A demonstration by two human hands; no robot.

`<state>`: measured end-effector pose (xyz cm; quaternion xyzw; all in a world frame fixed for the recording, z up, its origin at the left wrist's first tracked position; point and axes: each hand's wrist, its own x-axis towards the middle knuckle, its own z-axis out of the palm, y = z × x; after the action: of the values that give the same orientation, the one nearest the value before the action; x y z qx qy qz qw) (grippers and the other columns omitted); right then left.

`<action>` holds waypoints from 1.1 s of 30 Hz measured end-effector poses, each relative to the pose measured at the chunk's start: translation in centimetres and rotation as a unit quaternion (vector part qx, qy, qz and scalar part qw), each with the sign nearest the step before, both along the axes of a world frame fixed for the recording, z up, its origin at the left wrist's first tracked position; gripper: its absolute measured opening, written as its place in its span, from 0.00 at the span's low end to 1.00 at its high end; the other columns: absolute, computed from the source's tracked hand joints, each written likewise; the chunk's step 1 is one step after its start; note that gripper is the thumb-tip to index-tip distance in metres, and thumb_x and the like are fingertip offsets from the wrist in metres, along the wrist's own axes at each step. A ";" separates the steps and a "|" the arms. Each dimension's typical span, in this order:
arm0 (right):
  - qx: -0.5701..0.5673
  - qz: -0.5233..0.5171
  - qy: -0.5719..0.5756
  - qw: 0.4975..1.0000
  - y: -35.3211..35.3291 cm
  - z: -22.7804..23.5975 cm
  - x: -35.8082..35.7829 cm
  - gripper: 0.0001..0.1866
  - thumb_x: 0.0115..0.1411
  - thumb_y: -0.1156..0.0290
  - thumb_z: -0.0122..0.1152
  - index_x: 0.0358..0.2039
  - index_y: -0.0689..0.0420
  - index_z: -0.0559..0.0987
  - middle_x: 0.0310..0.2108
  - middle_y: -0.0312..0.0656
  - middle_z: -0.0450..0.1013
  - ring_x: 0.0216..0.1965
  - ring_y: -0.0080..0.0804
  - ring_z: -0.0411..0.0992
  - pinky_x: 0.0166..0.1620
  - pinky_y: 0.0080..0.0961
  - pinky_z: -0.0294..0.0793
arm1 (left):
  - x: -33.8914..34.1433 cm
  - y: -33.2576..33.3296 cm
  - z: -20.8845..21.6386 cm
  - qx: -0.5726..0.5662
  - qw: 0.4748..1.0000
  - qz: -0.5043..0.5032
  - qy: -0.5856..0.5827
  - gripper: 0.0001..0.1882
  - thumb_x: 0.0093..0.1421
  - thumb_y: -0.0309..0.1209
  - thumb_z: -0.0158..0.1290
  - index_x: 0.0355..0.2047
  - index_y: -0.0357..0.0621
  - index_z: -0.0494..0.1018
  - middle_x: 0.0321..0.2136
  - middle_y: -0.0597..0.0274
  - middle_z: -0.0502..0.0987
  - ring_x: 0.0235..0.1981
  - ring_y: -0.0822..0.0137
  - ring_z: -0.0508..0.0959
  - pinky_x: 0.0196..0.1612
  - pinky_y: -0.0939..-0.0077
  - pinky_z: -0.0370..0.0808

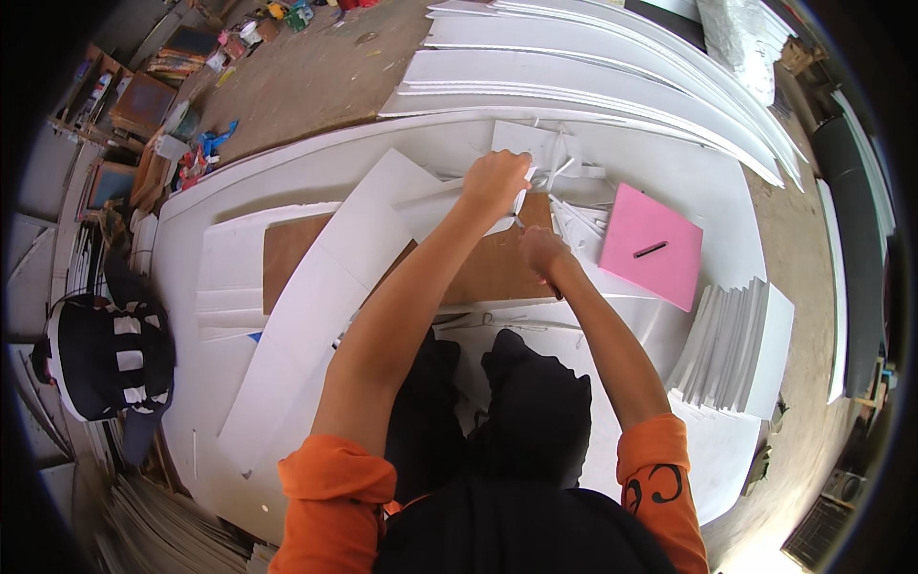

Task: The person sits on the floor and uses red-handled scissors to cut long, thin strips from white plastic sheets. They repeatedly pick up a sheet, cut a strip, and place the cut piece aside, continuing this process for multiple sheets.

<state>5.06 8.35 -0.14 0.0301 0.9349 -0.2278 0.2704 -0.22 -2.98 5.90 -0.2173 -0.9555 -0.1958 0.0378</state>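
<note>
My left hand (497, 182) is closed on a white strip (521, 199) of thin sheet, which hangs below the fingers. Just below and to its right, my right hand (545, 253) grips what looks like a pair of scissors (518, 221). Their metal tip points up at the strip, and a dark handle shows under the hand. Beneath both hands lies a brown board (492, 271). A long white sheet (325, 258) slants across the table under my left forearm. Thin white offcuts (579, 222) lie right of the hands.
A pink square board (652, 239) with a black pen-like object (650, 250) lies to the right. Nearer, a stack of white panels (722, 344) leans in a row. Long white sheets (574, 62) are piled beyond the white table (191, 411). A black-and-white bag (115, 359) sits at the left.
</note>
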 end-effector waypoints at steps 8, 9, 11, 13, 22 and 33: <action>-0.002 0.046 -0.066 0.997 0.1 0.0 -0.8 0.13 0.51 0.74 0.41 0.30 0.66 0.74 0.27 0.51 0.73 0.24 0.43 0.74 0.26 0.32 0.74 | 0.2 0.3 0.3 -0.008 1.000 -0.003 -0.023 0.15 0.45 0.35 0.55 0.33 0.41 0.71 0.20 0.50 0.73 0.27 0.51 0.74 0.29 0.63 0.71; 0.003 0.074 -0.042 0.996 0.3 -1.0 -0.9 0.13 0.51 0.74 0.41 0.30 0.66 0.74 0.28 0.51 0.73 0.26 0.43 0.74 0.28 0.33 0.74 | 0.2 0.3 0.4 -0.006 1.000 -0.003 -0.019 0.15 0.45 0.35 0.55 0.33 0.41 0.71 0.20 0.50 0.73 0.27 0.51 0.74 0.29 0.63 0.71; 0.008 0.070 -0.023 0.997 0.0 -2.0 -1.0 0.13 0.51 0.73 0.42 0.31 0.66 0.74 0.30 0.50 0.73 0.31 0.43 0.73 0.32 0.33 0.73 | 0.1 0.2 0.3 -0.006 1.000 -0.003 -0.014 0.15 0.46 0.36 0.55 0.33 0.42 0.71 0.20 0.50 0.73 0.26 0.51 0.74 0.28 0.63 0.70; 0.011 0.006 -0.034 0.999 -0.7 -3.0 -1.1 0.13 0.51 0.72 0.42 0.32 0.65 0.74 0.33 0.49 0.72 0.36 0.43 0.72 0.37 0.34 0.72 | 0.0 0.2 0.3 -0.005 1.000 0.000 -0.028 0.15 0.46 0.36 0.54 0.34 0.42 0.71 0.20 0.51 0.73 0.26 0.51 0.74 0.29 0.63 0.70; 0.007 -0.044 0.017 0.999 -0.9 -9.5 -0.6 0.16 0.56 0.61 0.41 0.36 0.61 0.66 0.33 0.53 0.71 0.39 0.50 0.70 0.40 0.42 0.69 | -0.3 0.5 0.3 -0.021 0.998 0.010 -0.057 0.15 0.47 0.36 0.54 0.34 0.44 0.71 0.20 0.51 0.73 0.27 0.51 0.74 0.30 0.63 0.70; 0.047 -0.025 0.086 0.995 -0.6 -10.7 2.4 0.14 0.59 0.60 0.36 0.32 0.58 0.64 0.26 0.52 0.72 0.32 0.51 0.72 0.32 0.46 0.71 | -0.1 0.0 0.7 -0.023 0.996 0.031 -0.075 0.16 0.48 0.36 0.54 0.36 0.42 0.69 0.23 0.50 0.73 0.27 0.50 0.74 0.29 0.62 0.70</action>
<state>7.41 7.77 -10.88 0.0461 0.9633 -0.1924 0.1813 -0.34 -3.00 6.63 -0.1734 -0.9662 -0.1881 -0.0330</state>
